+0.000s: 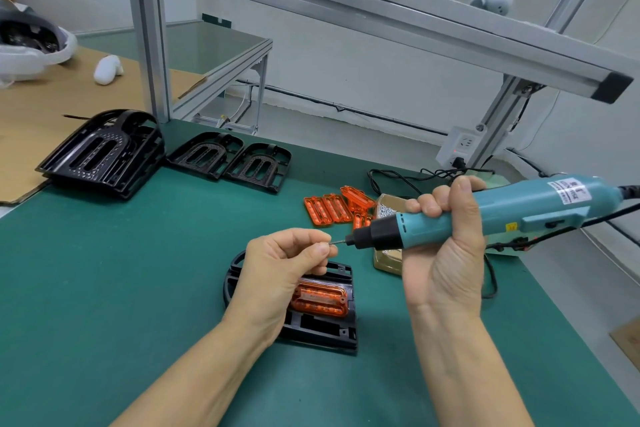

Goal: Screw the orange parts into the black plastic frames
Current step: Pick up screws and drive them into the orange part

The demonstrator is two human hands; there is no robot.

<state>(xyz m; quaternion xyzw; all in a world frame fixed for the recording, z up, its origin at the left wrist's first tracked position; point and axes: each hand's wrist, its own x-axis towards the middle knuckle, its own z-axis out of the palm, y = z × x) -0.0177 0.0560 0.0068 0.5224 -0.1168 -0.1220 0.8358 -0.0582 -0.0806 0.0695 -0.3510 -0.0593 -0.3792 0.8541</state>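
A black plastic frame [337, 329] lies on the green mat in front of me with an orange part [320, 298] seated in it. Above it, my left hand [280, 270] pinches a small screw at the bit tip of a teal electric screwdriver [485, 215]. My right hand [446, 253] grips the screwdriver's body and holds it nearly level, bit pointing left. Loose orange parts [334, 208] lie in a pile behind. Spare black frames [104, 152] [230, 159] sit at the back left.
A clear tray of screws [388, 211] stands behind the screwdriver. The tool's black cables [398, 177] run to a power socket [460, 146] on the aluminium frame post. Cardboard [34, 121] covers the far left. A shelf beam [346, 10] crosses overhead.
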